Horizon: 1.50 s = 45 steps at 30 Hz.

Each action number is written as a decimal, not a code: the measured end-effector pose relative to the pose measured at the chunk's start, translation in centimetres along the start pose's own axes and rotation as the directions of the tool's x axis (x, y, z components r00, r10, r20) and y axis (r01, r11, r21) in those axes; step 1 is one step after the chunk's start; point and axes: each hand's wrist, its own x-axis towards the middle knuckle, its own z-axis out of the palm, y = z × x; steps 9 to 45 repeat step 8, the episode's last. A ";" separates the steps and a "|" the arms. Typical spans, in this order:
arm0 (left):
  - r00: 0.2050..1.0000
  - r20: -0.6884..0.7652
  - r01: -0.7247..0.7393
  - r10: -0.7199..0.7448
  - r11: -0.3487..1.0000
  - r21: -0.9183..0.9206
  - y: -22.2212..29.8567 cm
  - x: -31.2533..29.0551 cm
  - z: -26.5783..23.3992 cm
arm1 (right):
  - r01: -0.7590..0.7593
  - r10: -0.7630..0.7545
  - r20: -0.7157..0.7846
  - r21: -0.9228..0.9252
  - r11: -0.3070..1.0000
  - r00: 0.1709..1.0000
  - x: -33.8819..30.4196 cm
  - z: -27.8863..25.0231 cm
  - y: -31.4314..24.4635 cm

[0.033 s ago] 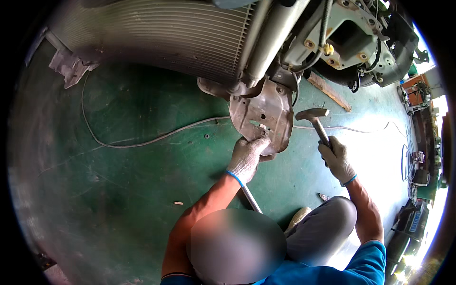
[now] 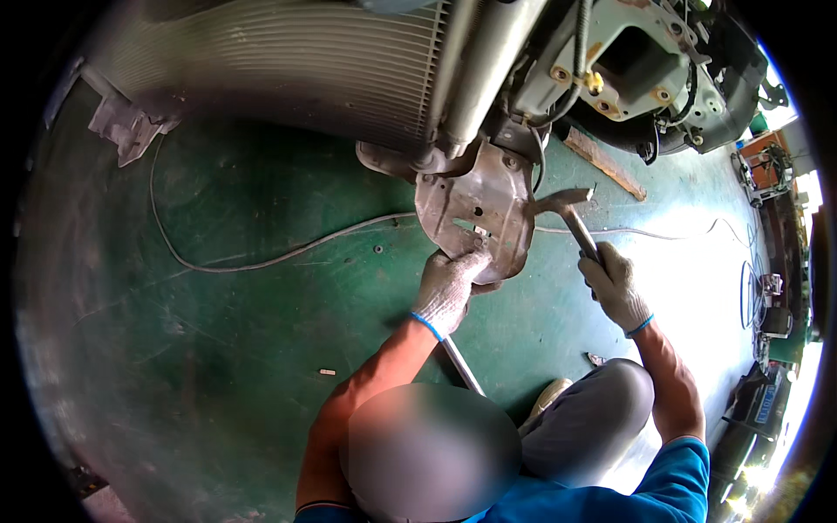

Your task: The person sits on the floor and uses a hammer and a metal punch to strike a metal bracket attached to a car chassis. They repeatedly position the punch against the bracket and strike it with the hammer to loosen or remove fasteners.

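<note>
A bent sheet-metal bracket (image 2: 453,199) with several holes hangs below the front of a vehicle frame. My left hand (image 2: 446,288), in a white knit glove with a blue cuff, is closed on its lower edge, thumb on top and the other fingers hidden underneath. A metal bar (image 2: 462,366) runs from under that hand toward my body; whether the hand also holds it I cannot tell. My gloved right hand (image 2: 619,286) is closed around the handle of a hammer (image 2: 575,218). The hammer's head is at the bracket's right edge, touching or just apart.
A finned radiator (image 2: 288,70) and a silver tube (image 2: 484,83) stand above the bracket. Right of them is a frame section with hoses (image 2: 645,78). A wooden strip (image 2: 606,166) and a thin cable (image 2: 305,253) lie on the green floor (image 2: 218,349). My bent knee (image 2: 602,410) is below my right hand.
The hammer has swung left, bringing its head up to the bracket's right edge. My left hand keeps its place on the bracket. The whole view has shifted slightly.
</note>
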 end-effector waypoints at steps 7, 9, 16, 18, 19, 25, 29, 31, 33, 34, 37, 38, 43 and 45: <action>0.998 -0.052 -0.044 0.047 0.997 0.060 -0.6 0.4 -0.5 | 0.439 -0.424 -0.180 0.047 0.897 0.887 1.1 0.1 -0.8; 0.998 -0.049 -0.043 0.047 0.997 0.070 -0.6 0.6 0.0 | 0.516 -0.512 -0.152 -0.016 0.856 0.845 2.0 0.9 1.3; 0.998 -0.049 -0.043 0.047 0.997 0.070 -0.6 0.6 0.0 | 0.516 -0.512 -0.152 -0.016 0.856 0.845 2.0 0.9 1.3; 0.998 -0.049 -0.043 0.047 0.997 0.070 -0.6 0.6 0.0 | 0.516 -0.512 -0.152 -0.016 0.856 0.845 2.0 0.9 1.3; 0.998 -0.049 -0.043 0.047 0.997 0.070 -0.6 0.6 0.0 | 0.516 -0.512 -0.152 -0.016 0.856 0.845 2.0 0.9 1.3; 0.998 -0.049 -0.043 0.047 0.997 0.070 -0.6 0.6 0.0 | 0.516 -0.512 -0.152 -0.016 0.856 0.845 2.0 0.9 1.3; 0.998 -0.049 -0.043 0.047 0.997 0.070 -0.6 0.6 0.0 | 0.516 -0.512 -0.152 -0.016 0.856 0.845 2.0 0.9 1.3; 0.998 -0.049 -0.043 0.047 0.997 0.070 -0.6 0.6 0.0 | 0.516 -0.512 -0.152 -0.016 0.856 0.845 2.0 0.9 1.3; 0.998 -0.049 -0.043 0.047 0.997 0.070 -0.6 0.6 0.0 | 0.516 -0.512 -0.152 -0.016 0.856 0.845 2.0 0.9 1.3; 0.998 -0.049 -0.043 0.047 0.997 0.070 -0.6 0.6 0.0 | 0.516 -0.512 -0.152 -0.016 0.856 0.845 2.0 0.9 1.3; 0.998 -0.049 -0.043 0.047 0.997 0.070 -0.6 0.6 0.0 | 0.516 -0.512 -0.152 -0.016 0.856 0.845 2.0 0.9 1.3; 0.998 -0.049 -0.043 0.047 0.997 0.070 -0.6 0.6 0.0 | 0.516 -0.512 -0.152 -0.016 0.856 0.845 2.0 0.9 1.3; 0.998 -0.049 -0.043 0.047 0.997 0.070 -0.6 0.6 0.0 | 0.516 -0.512 -0.152 -0.016 0.856 0.845 2.0 0.9 1.3; 0.998 -0.049 -0.043 0.047 0.997 0.070 -0.6 0.6 0.0 | 0.516 -0.512 -0.152 -0.016 0.856 0.845 2.0 0.9 1.3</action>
